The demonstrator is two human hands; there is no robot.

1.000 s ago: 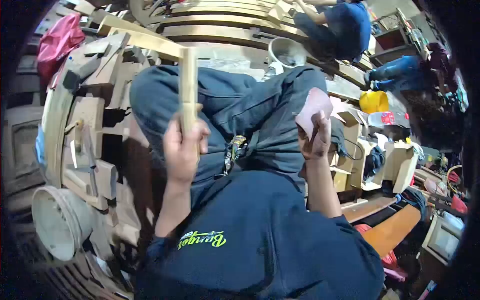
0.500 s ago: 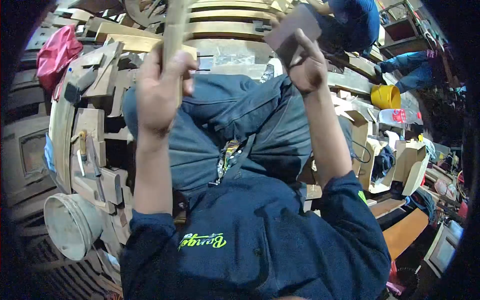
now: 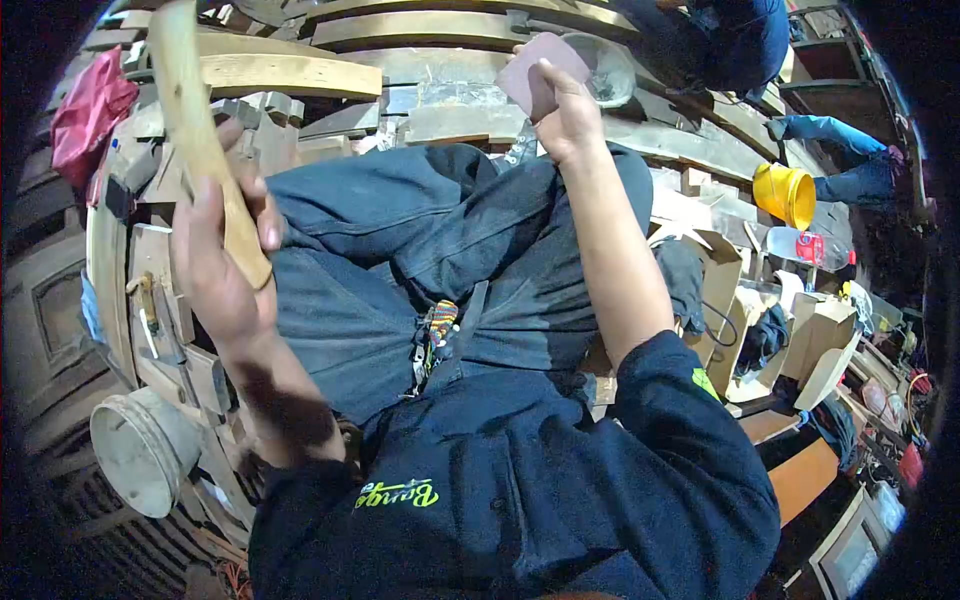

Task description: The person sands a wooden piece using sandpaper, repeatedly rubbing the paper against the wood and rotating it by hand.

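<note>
A pale, slightly curved wooden piece (image 3: 200, 140) slants across the upper left, its lower end at my left hand (image 3: 225, 250). The fingers of that hand are wrapped round it, over my bent knee. Farther up and to the right, my right hand (image 3: 570, 125) holds a pinkish-grey sheet (image 3: 543, 75) between thumb and fingers, beyond my crossed legs. The two hands are well apart, and the sheet does not touch the wood.
Wooden boards (image 3: 290, 75) lie ahead and to the left. A white bucket (image 3: 145, 450) is at lower left, a pink bag (image 3: 90, 115) above. On the right are a yellow bucket (image 3: 785, 195), a plastic bottle (image 3: 810, 247) and wooden boxes. Another person (image 3: 715, 45) sits at top right.
My left hand has moved left with the wooden piece, which now tilts more. My right hand has shifted left with the sheet. The view has also shifted a little.
</note>
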